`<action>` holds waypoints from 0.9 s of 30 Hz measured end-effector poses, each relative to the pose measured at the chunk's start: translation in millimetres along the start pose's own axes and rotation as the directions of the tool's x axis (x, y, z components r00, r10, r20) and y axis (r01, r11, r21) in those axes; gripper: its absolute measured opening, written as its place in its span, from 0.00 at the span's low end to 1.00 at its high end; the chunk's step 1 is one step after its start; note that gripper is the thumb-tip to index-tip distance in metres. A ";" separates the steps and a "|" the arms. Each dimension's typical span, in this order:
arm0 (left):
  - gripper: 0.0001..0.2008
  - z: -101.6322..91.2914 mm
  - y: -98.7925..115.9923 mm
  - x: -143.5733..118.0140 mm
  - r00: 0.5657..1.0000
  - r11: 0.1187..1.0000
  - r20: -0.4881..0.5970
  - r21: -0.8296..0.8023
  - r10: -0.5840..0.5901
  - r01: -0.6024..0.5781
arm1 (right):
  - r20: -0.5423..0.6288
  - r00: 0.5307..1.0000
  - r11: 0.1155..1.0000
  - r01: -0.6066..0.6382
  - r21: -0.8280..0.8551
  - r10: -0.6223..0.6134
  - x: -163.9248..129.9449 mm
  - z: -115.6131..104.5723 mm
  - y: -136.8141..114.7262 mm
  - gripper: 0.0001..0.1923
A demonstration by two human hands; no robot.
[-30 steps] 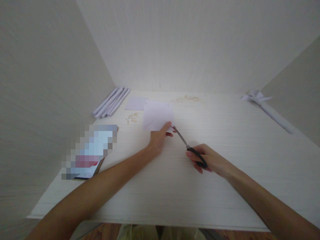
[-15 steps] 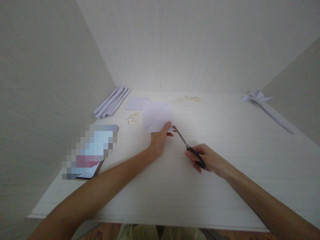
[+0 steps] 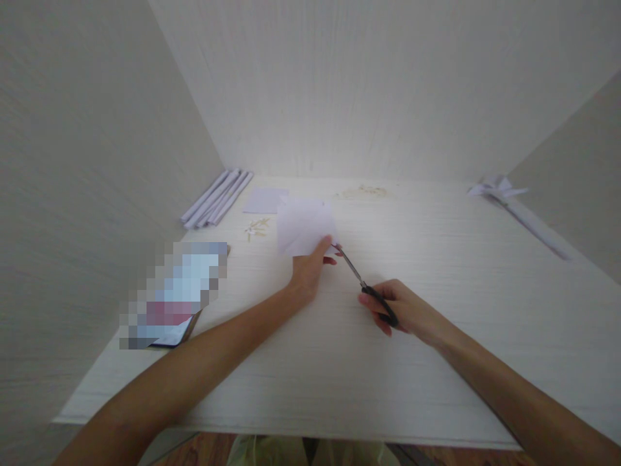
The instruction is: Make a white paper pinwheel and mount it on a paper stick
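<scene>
My left hand point(image 3: 312, 268) pinches a square sheet of white paper point(image 3: 305, 223) near its lower right corner, thumb on top and fingers beneath. A pair of scissors point(image 3: 350, 264) with black handles is gripped in my right hand point(image 3: 391, 304). Their blade tips reach the paper's lower right edge, right beside my left thumb; whether the blades are cutting into it is too small to tell. Behind the held sheet, partly overlapped by it, lies another piece of paper point(image 3: 262, 200).
Several rolled paper tubes point(image 3: 218, 199) lie at the back left. Small stick-like bits point(image 3: 256, 228) and more scraps point(image 3: 371, 191) are scattered on the white table point(image 3: 436, 382). A phone point(image 3: 187, 301), blurred out, rests at left. A paper stick with a bow-like top point(image 3: 524, 217) lies at right.
</scene>
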State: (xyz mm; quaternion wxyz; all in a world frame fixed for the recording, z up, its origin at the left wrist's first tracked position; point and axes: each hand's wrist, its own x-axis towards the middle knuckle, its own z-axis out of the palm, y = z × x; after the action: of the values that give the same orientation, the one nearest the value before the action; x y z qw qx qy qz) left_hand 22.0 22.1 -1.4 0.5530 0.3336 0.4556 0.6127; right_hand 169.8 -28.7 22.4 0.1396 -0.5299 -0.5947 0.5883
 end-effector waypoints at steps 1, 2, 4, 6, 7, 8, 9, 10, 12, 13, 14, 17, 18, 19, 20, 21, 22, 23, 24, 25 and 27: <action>0.06 0.0 0.1 0.0 1.000 1.000 0.004 -0.001 0.000 0.000 | 0.001 1.000 1.000 0.003 0.002 -0.003 0.1 0.1 0.2 0.25; 0.06 0.0 0.1 0.1 1.000 1.000 0.006 -0.002 -0.001 0.001 | 0.001 1.000 1.000 0.002 0.002 -0.002 0.1 0.2 0.3 0.25; 0.06 0.3 0.2 0.4 1.000 1.000 0.007 0.002 -0.002 0.002 | 0.002 1.000 1.000 -0.006 0.006 0.006 -0.2 0.2 0.2 0.25; 0.07 0.5 0.4 0.6 1.000 1.000 0.002 0.010 -0.004 0.004 | 0.008 1.000 1.000 -0.014 0.005 0.014 -0.7 -0.2 0.0 0.25; 0.07 0.5 0.6 0.6 1.000 1.000 0.000 0.011 -0.004 0.004 | 0.011 1.000 1.000 -0.014 0.005 0.014 -1.0 -0.6 0.0 0.25; 0.07 0.5 0.8 0.5 1.000 1.000 0.000 0.011 -0.003 0.003 | 0.015 1.000 1.000 -0.010 0.006 0.010 -1.2 -0.9 0.1 0.25; 0.07 0.3 1.0 0.4 1.000 1.000 0.002 0.009 -0.002 0.002 | 0.018 1.000 1.000 -0.005 0.010 0.005 -1.4 -1.3 0.3 0.25; 0.07 0.2 1.1 0.4 1.000 1.000 0.007 0.005 -0.001 0.001 | 0.021 1.000 1.000 -0.001 0.018 0.001 -1.5 -1.6 0.6 0.25; 0.07 -0.3 1.4 0.3 1.000 1.000 0.021 -0.001 0.005 -0.005 | 0.024 1.000 0.999 0.003 0.032 -0.004 -1.7 -2.1 1.2 0.24; 0.07 -0.6 1.5 0.3 1.000 1.000 0.029 -0.003 0.007 -0.007 | 0.023 1.000 0.999 0.005 0.035 -0.006 -1.8 -2.2 1.3 0.24; 0.07 -0.7 1.6 0.4 0.999 1.000 0.036 -0.006 0.006 -0.006 | 0.023 1.000 0.999 0.009 0.038 -0.009 -1.9 -2.2 1.3 0.24; 0.07 -0.7 1.9 0.7 0.999 1.000 0.053 -0.010 -0.006 0.007 | 0.009 1.000 0.998 0.023 0.052 -0.023 -2.5 -1.8 0.6 0.24; 0.07 -0.6 2.0 0.8 0.999 1.000 0.053 -0.010 -0.014 0.014 | 0.004 1.000 0.998 0.030 0.060 -0.031 -2.6 -1.6 0.3 0.25; 0.07 -0.5 2.2 0.7 0.999 1.000 0.049 -0.010 -0.021 0.021 | -0.004 0.999 0.997 0.041 0.065 -0.041 -2.5 -1.2 0.1 0.25; 0.07 -0.4 2.4 0.6 0.999 1.000 0.048 -0.011 -0.025 0.026 | -0.016 0.998 0.996 0.054 0.071 -0.053 -2.3 -0.8 0.3 0.25; 0.07 -0.3 2.5 0.4 0.998 0.999 0.049 -0.014 -0.028 0.029 | -0.028 0.997 0.994 0.071 0.080 -0.069 -1.7 -0.4 0.9 0.25; 0.07 -0.4 2.6 0.2 0.998 0.999 0.052 -0.018 -0.028 0.029 | -0.041 0.995 0.991 0.095 0.094 -0.092 -0.7 0.0 2.0 0.24; 0.07 -0.6 2.6 0.0 0.998 0.999 0.058 -0.021 -0.029 0.031 | -0.056 0.992 0.986 0.123 0.114 -0.117 0.5 0.4 3.5 0.24; 0.07 -0.9 2.4 -0.3 0.998 0.999 0.061 -0.023 -0.030 0.031 | -0.071 0.986 0.978 0.156 0.139 -0.147 2.1 0.6 5.4 0.23; 0.07 -1.3 2.1 -0.4 0.998 0.999 0.063 -0.023 -0.029 0.031 | -0.090 0.980 0.967 0.192 0.169 -0.179 3.9 0.8 7.5 0.22; 0.07 -2.2 1.1 -0.3 0.997 0.999 0.067 -0.023 -0.029 0.031 | -0.128 0.967 0.940 0.247 0.237 -0.222 7.7 0.7 11.3 0.20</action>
State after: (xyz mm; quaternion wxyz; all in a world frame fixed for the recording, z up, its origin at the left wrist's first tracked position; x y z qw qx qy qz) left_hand 19.6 21.4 -1.2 0.5809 0.3402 0.4345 0.5983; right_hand 171.4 -25.9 9.0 0.3042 -0.4619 -0.5667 0.6107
